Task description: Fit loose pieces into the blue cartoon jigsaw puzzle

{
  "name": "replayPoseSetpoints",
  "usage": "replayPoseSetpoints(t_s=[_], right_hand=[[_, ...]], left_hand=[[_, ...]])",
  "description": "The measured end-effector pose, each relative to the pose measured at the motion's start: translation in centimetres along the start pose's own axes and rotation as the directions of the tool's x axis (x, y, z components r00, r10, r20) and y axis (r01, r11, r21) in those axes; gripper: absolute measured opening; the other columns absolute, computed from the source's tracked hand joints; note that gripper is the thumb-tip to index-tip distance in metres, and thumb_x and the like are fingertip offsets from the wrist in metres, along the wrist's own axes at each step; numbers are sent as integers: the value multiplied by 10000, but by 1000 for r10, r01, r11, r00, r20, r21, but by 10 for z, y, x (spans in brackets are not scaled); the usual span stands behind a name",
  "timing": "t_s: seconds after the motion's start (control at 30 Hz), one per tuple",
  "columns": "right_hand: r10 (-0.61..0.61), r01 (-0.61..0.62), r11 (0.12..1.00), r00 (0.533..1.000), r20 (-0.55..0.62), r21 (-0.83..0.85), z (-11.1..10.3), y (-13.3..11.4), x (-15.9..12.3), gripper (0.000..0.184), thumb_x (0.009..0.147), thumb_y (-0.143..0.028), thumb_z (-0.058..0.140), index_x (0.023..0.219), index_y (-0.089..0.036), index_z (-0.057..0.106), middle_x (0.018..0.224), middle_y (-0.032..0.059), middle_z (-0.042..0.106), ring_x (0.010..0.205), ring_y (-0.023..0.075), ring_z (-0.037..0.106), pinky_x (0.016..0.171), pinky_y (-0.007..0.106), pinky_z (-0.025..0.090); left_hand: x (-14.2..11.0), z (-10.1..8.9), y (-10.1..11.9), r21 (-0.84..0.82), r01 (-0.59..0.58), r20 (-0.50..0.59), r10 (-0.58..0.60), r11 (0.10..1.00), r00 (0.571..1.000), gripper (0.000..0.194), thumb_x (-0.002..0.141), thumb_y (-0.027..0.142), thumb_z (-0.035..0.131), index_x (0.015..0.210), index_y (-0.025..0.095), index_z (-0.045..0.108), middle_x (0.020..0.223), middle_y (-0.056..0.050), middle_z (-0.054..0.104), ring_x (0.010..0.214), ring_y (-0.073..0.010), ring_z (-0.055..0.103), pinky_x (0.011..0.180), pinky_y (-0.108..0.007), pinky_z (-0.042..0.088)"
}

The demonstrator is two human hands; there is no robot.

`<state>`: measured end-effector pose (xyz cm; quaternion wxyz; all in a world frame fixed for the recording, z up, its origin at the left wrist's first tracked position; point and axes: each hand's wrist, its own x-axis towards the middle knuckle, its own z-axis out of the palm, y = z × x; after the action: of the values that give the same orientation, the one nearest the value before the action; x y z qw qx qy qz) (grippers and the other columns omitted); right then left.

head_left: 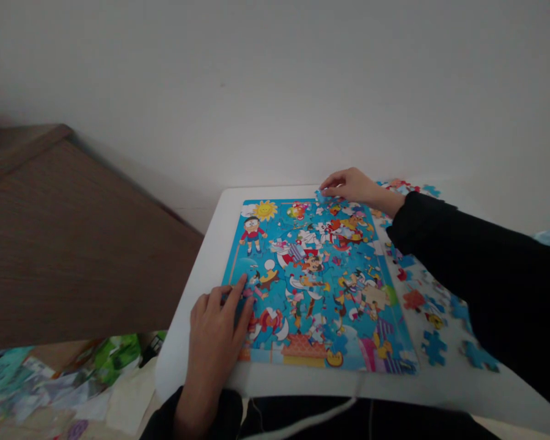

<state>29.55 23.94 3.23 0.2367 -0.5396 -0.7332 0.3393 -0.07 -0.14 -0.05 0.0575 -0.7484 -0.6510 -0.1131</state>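
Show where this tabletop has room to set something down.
Bare strips of table show left of the puzzle board, beyond the left hand, and along the board's near edge. Right of the board, loose pieces crowd the surface.

bench: white top (pixel 195 263), pale edge against the wall
on it: blue cartoon puzzle board (pixel 241 269)
right side: loose puzzle pieces (pixel 434 347), scattered beside the board

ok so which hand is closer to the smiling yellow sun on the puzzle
Your left hand looks closer: it rests lower down the board's left edge. Your right hand is across at the top right.
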Motion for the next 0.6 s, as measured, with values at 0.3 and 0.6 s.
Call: replayPoseSetpoints(t_s=[0.3,0.6], right_hand=[[-89,44,934,990,-111,-355,38,-17,34,171,782,-276,642,899,-171,711,887,77,713,858,211,644,748,324,490],[-281,270,720,956,88,-639,25,-25,8,389,916,-438,439,1092,-184,676,1075,113,663,997,254,575,772,341,428]], left_hand=[[-1,1,0,1,7,5,-7,1000,1000,421,944,379,401,1277,177,561,993,-115,576,843,-255,501,762,-399,438],[-1,0,2,11,5,2,-5,1000,1000,423,948,378,396,1270,163,566,994,-118,574,835,-256,499,759,-403,433]])
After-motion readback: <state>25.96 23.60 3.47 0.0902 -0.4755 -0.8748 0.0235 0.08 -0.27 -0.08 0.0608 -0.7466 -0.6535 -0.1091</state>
